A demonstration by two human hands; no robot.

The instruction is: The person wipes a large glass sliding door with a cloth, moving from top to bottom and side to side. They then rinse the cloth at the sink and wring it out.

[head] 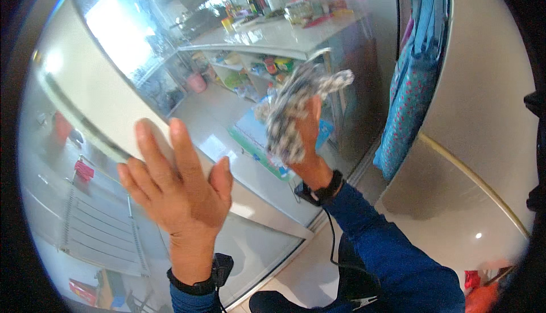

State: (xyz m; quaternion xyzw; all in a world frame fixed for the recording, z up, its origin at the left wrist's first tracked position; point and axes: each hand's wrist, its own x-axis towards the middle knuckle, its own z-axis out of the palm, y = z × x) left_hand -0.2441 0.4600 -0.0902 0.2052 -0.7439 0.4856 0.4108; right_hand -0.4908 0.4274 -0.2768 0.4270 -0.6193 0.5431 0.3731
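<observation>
My left hand (181, 189) is raised with its fingers apart and nothing in it. It is over the pale frame (143, 131) of a glazed door; whether the palm presses on it cannot be told. Farther right, my right hand (308, 136) grips a bunched black-and-white checked cloth (286, 121), blurred and spread over the fingers. Behind the cloth lies the view into a kitchen. I cannot tell whether the cloth touches glass. Both wrists wear black bands with small devices.
A kitchen counter (273, 42) with bottles and containers stands beyond, above open shelves (239, 78). On the floor is a patterned mat (251, 131). A blue dotted fabric (405, 104) hangs at right. Behind the left door pane shows a metal rack (102, 227). A cable (333, 244) trails from my right wrist.
</observation>
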